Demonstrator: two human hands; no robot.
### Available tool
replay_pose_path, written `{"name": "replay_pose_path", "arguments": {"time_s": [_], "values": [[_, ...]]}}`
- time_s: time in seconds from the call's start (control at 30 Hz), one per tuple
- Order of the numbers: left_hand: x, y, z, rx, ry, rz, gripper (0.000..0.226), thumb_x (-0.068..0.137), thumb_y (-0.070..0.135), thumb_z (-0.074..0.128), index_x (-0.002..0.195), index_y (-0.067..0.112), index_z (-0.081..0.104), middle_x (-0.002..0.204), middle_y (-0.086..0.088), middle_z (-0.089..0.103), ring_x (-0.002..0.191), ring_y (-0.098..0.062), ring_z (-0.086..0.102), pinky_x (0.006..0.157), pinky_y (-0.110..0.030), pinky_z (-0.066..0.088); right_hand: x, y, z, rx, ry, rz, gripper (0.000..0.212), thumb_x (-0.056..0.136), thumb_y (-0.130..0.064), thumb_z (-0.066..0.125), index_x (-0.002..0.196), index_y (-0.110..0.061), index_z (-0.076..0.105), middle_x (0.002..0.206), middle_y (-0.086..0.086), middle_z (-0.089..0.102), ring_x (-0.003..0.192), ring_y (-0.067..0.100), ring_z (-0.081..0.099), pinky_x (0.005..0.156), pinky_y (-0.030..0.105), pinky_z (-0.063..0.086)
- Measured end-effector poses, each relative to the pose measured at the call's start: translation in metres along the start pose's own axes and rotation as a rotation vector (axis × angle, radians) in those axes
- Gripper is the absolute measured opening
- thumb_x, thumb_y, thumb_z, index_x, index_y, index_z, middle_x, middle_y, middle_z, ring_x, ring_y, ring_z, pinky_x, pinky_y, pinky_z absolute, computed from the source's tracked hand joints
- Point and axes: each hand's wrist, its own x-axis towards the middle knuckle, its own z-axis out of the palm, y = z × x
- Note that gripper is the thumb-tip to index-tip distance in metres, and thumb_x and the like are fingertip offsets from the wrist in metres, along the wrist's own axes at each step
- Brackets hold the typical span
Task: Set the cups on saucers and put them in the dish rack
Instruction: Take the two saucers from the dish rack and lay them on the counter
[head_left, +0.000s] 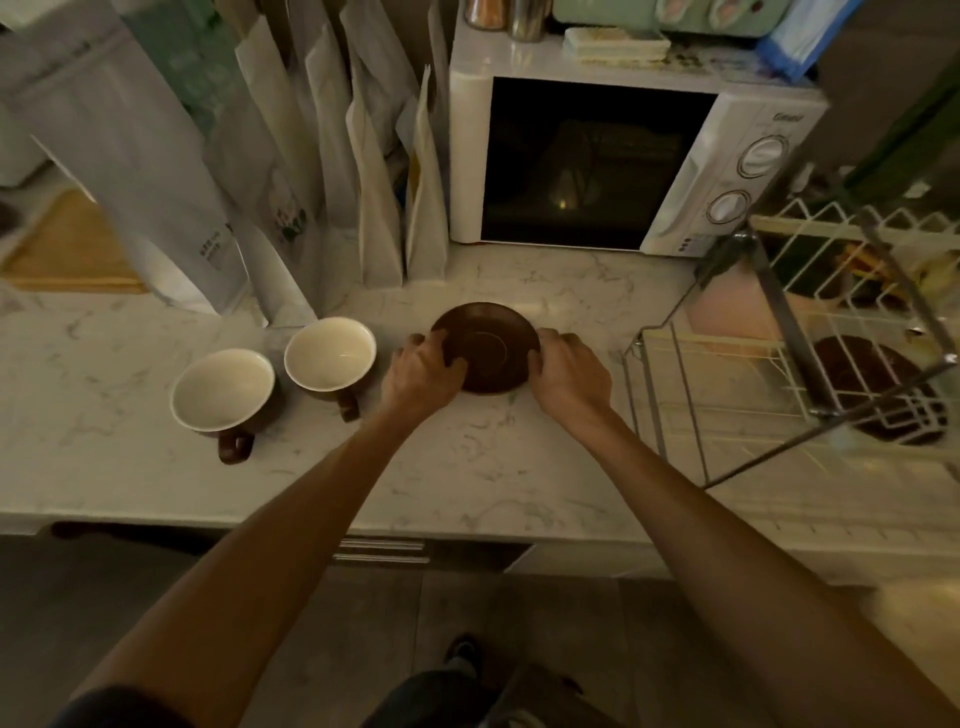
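Both the left hand (423, 371) and the right hand (569, 371) grip the brown saucer (488, 348) by its rims on the counter (467, 457). Two cups (223, 389) (330, 353) stand empty to its left, on no saucer yet. A second saucer (878, 389) seems to lie in the dish rack (779, 364) at right, so most work remains.

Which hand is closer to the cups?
Left. The left hand grips the saucer's left edge, right beside the nearer cup; the right hand holds its far edge.

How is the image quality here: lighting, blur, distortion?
Head view: dim, warm light; wide-angle bending at the edges, so the dish rack looks skewed; cups and saucer readable; both hands slightly soft; microwave door shows faint reflections.
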Motion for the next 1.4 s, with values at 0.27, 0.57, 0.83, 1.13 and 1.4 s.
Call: {"name": "replay_pose_path", "arguments": {"time_s": [0.27,0.57,0.83,1.13,1.4], "values": [[-0.072,0.019,0.006,0.415,0.074,0.272,0.050,0.091,0.038,0.050,0.139,0.022,0.046,0.145,-0.009,0.044,0.136,-0.032,0.035,0.106,-0.047,0.034,-0.054,0.010,-0.025,-0.091,0.103,-0.307,0.037,0.099,-0.027,0.046,0.133,-0.014,0.055,0.130,0.012,0.060,0.112,0.032,0.059,0.090,0.044,0.045],[-0.170,0.049,0.027,0.571,0.015,0.380,0.054,0.095,0.046,0.043,0.145,0.026,0.037,0.152,-0.005,0.038,0.140,-0.026,0.033,0.110,-0.043,0.032,-0.134,0.053,-0.057,-0.082,-0.007,-0.575,0.041,0.097,-0.027,0.052,0.137,-0.017,0.053,0.140,0.009,0.053,0.122,0.028,0.054,0.094,0.042,0.047],[-0.228,0.100,0.062,0.662,-0.145,0.418,0.049,0.096,0.046,0.041,0.141,0.027,0.037,0.132,-0.002,0.057,0.113,-0.021,0.058,0.092,-0.039,0.049,-0.181,0.111,-0.094,-0.085,-0.181,-0.717,0.037,0.099,-0.027,0.052,0.135,-0.020,0.055,0.135,0.000,0.058,0.118,0.017,0.056,0.091,0.033,0.051],[-0.250,0.179,0.110,0.643,-0.106,0.598,0.050,0.097,0.047,0.038,0.142,0.027,0.037,0.131,-0.005,0.058,0.114,-0.025,0.058,0.091,-0.043,0.047,-0.198,0.205,-0.138,-0.139,-0.141,-0.546,0.038,0.099,-0.034,0.049,0.137,-0.031,0.051,0.132,-0.002,0.062,0.112,0.019,0.061,0.085,0.037,0.052],[-0.216,0.240,0.150,0.686,-0.196,0.687,0.055,0.097,0.051,0.035,0.146,0.027,0.033,0.139,-0.007,0.052,0.121,-0.029,0.054,0.094,-0.043,0.047,-0.184,0.278,-0.170,-0.171,0.030,-0.256,0.037,0.098,-0.034,0.050,0.134,-0.029,0.054,0.137,0.001,0.059,0.121,0.024,0.058,0.089,0.040,0.050]]}}
